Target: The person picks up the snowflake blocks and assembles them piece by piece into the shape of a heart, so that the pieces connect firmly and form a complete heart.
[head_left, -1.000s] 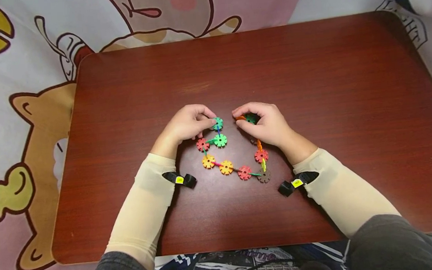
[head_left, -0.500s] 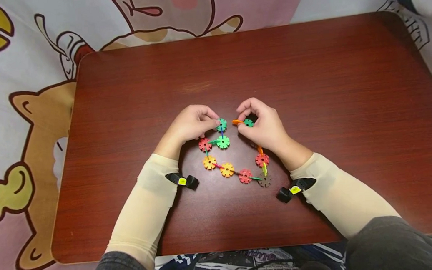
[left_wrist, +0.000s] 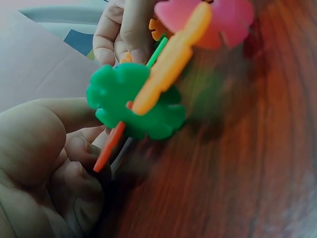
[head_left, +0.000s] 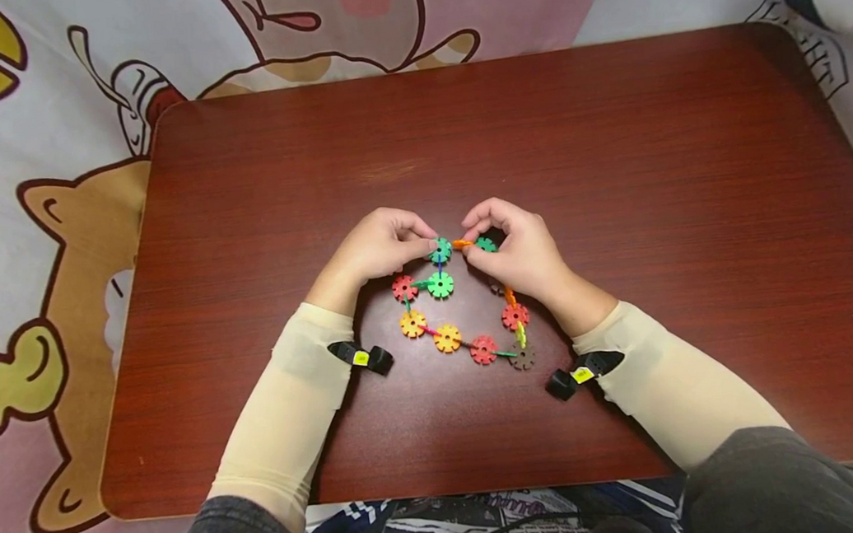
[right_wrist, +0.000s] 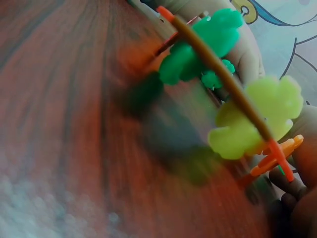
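A chain of notched plastic discs, slotted together in several colours, curves over the table below both hands. In the head view my left hand (head_left: 384,243) pinches the green disc (head_left: 441,250) at one end. My right hand (head_left: 518,248) pinches an orange disc (head_left: 461,243), seen edge-on, at the other end; a second green disc (head_left: 485,245) sits beside it, partly behind the fingers. The orange disc's edge is close to the left hand's green disc; whether they touch I cannot tell. Between the ends lie a yellow disc (head_left: 447,338) and a red disc (head_left: 483,350). Both wrist views are partly blurred.
The chain rests on a reddish-brown wooden table (head_left: 612,163). Black wrist cameras hang from the left strap (head_left: 362,357) and the right strap (head_left: 581,374). Behind the table is a cloth printed with cartoon animals (head_left: 90,240).
My right hand has drawn the orange disc leftward, and the left hand's green disc has shifted slightly right and down. The gap between the two chain ends has nearly closed.
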Action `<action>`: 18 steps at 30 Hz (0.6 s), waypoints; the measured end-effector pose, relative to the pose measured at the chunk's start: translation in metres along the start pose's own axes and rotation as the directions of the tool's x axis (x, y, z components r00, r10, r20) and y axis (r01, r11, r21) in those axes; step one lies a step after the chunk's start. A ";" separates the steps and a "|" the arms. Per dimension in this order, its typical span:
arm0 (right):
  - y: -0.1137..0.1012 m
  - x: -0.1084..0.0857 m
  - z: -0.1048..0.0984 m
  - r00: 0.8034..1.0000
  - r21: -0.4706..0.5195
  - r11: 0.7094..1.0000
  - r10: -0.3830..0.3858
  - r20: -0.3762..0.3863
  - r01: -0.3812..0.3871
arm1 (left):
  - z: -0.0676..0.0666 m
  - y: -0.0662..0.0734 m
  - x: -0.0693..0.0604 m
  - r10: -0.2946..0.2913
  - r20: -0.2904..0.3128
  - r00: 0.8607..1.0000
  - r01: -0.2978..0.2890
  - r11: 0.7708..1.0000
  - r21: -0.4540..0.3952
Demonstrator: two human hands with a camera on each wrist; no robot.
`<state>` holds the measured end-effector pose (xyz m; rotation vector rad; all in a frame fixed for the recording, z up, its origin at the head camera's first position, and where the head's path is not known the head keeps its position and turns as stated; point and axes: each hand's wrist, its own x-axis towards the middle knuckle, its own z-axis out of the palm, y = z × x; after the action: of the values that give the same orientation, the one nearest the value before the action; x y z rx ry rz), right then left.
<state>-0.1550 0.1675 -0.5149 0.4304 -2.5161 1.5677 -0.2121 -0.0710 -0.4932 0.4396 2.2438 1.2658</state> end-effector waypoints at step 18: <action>0.002 -0.001 0.003 0.998 0.003 0.998 -0.056 0.012 0.056 | 0.001 0.002 -0.001 -0.008 -0.003 1.000 0.008 1.000 -0.004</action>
<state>-0.1545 0.1663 -0.5186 0.5076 -2.4883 1.5526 -0.2105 -0.0701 -0.4912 0.4278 2.2426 1.2675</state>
